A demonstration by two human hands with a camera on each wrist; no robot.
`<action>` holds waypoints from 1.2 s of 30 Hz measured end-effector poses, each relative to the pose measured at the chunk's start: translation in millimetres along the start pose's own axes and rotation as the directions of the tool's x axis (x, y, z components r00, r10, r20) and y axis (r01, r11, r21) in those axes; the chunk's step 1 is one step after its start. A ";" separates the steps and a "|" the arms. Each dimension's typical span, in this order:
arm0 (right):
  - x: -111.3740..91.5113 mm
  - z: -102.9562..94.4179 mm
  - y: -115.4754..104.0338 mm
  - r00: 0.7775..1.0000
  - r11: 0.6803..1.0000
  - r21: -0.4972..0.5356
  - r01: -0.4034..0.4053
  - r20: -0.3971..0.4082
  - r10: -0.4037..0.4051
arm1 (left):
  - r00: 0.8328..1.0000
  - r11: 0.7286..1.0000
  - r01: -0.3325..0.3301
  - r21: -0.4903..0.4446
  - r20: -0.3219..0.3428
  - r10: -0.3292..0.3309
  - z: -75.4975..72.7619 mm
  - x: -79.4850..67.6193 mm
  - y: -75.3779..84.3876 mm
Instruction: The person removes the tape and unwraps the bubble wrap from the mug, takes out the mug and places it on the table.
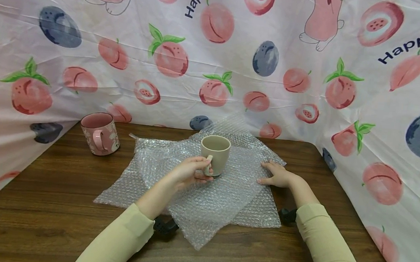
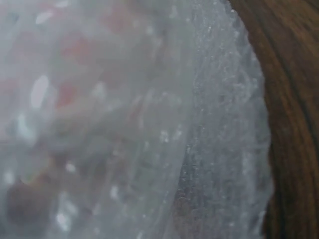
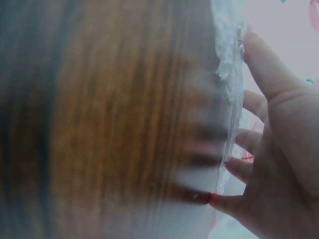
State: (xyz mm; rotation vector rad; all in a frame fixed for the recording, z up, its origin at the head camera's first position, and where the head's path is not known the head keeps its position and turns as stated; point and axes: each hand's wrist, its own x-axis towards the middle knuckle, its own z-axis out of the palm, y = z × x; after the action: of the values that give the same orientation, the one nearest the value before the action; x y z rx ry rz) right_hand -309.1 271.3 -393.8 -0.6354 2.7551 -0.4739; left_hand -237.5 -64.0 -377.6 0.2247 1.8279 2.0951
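Note:
In the head view, my left hand (image 1: 190,171) grips the handle of a cream mug (image 1: 219,158), which stands upright over the bubble wrap (image 1: 204,204). Whether the mug's base touches the wrap cannot be told. My right hand (image 1: 278,175) rests with spread fingers on the wrap's right edge. The right wrist view shows those fingers (image 3: 241,169) touching the edge of the plastic. Two sheets overlap, the upper one turned so a corner points toward me. Close-up bubble wrap (image 2: 224,124) fills most of the left wrist view; the left hand is not seen there.
A pink mug with white floral patterns (image 1: 106,139) stands at the back left of the dark wooden table (image 1: 41,200). A fruit-printed cloth (image 1: 182,104) hangs behind the table and along both sides. The wrap's far corner leans up against the cloth.

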 end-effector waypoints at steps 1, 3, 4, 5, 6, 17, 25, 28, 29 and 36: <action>0.0 0.1 0.1 1.000 1.000 0.002 -0.001 0.000 0.001 | 1.000 1.000 -0.003 0.001 0.008 0.003 -0.3 -0.6 0.7; 0.1 0.2 0.2 1.000 1.000 0.004 -0.003 0.001 0.003 | 1.000 1.000 -0.002 -0.001 0.018 0.002 -0.4 -1.9 2.8; 0.2 0.3 0.1 1.000 1.000 0.003 -0.003 0.001 0.003 | 1.000 1.000 -0.003 -0.003 0.023 0.003 -0.6 -2.6 3.9; 0.3 0.5 0.0 1.000 1.000 0.001 -0.003 0.001 0.003 | 1.000 1.000 -0.005 -0.004 0.028 0.005 -0.9 -3.1 4.9; 0.4 0.6 0.1 1.000 1.000 -0.001 -0.002 0.001 0.002 | 1.000 1.000 -0.006 -0.002 0.030 0.006 -1.1 -4.1 6.3; -1.0 0.5 0.3 1.000 1.000 -0.002 0.017 0.000 -0.017 | 0.999 0.999 -0.017 0.031 0.033 0.015 -5.3 -17.0 25.9; -1.3 0.6 -1.4 1.000 1.000 0.007 -0.003 0.006 0.003 | 0.999 0.998 -0.049 0.047 0.025 0.047 -11.0 -25.2 38.1; 0.8 1.6 0.7 1.000 1.000 -0.010 0.006 0.001 -0.006 | 0.998 0.996 -0.062 0.057 0.015 0.061 -13.2 -29.6 43.5; 1.0 1.7 1.1 1.000 1.000 -0.008 0.004 0.000 -0.004 | 0.998 0.996 -0.065 0.057 0.012 0.065 -13.9 -31.1 45.3; 2.9 2.5 3.9 1.000 1.000 -0.011 0.005 -0.002 -0.005 | 0.996 0.994 -0.092 0.054 0.014 0.091 -20.5 -39.4 54.9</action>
State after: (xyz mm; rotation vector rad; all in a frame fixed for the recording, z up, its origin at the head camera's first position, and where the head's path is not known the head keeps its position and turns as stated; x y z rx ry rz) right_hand -312.2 272.7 -398.0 -0.6450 2.7602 -0.4617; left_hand -216.7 -103.1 -322.5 0.3400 1.9036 2.1015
